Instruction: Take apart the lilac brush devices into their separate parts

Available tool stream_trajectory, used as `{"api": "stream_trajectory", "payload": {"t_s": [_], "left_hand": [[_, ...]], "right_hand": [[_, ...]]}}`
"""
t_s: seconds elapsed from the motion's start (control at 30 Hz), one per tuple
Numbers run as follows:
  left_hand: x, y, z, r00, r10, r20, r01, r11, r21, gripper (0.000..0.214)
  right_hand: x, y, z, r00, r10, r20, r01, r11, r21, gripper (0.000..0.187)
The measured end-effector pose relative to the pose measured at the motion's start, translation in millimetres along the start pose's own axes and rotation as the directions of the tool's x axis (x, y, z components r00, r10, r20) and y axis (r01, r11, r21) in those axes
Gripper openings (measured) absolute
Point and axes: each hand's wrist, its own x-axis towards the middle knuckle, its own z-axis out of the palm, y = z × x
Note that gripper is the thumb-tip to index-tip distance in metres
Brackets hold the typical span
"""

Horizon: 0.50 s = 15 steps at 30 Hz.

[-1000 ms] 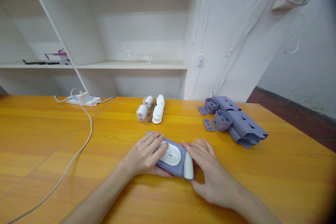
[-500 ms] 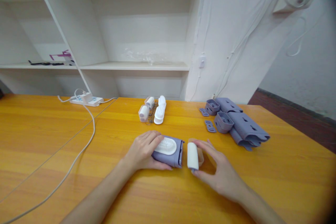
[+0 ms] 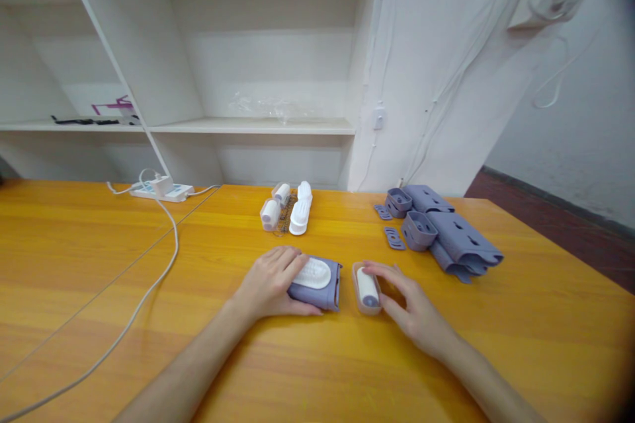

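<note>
My left hand (image 3: 272, 283) is closed around a grey-purple plastic casing (image 3: 316, 297) lying on the table, with the thumb along its near side. On top of the casing sits a ribbed white oval piece (image 3: 315, 273), partly covered by my fingers. To the right, my right hand (image 3: 419, 318) grips a white cylinder (image 3: 367, 285) with a grey-purple end, fingertips at its far end and right side. The cylinder lies inside a small clear oval cup (image 3: 370, 310), a short gap away from the casing.
Farther back are white cylinders in clear cups (image 3: 270, 213), dark springs (image 3: 286, 213) and white oval pieces (image 3: 300, 215). At the right lie grey-purple casings (image 3: 461, 238), oval cups (image 3: 419, 231) and slotted plates (image 3: 394, 238). A power strip (image 3: 166, 192) trails a cable (image 3: 174, 244) across the left side.
My right hand has brought the white cylinder down into the clear cup, where before it was held in front of the cup. My left hand keeps its hold on the casing.
</note>
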Motion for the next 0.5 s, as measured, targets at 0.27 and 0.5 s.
{"api": "stream_trajectory", "payload": {"t_s": [0.27, 0.5], "left_hand": [[3, 2, -2.3, 1.000, -0.023, 0.015, 0.022, 1.000, 0.012, 0.070], [2, 1, -0.8, 0.998, -0.056, 0.017, 0.055, 0.998, 0.006, 0.069]], "right_hand": [[1, -18, 14, 0.991, -0.108, -0.075, 0.064, 0.893, -0.445, 0.051], [6, -6, 20, 0.964, -0.114, -0.241, -0.050, 0.812, -0.581, 0.054]]}}
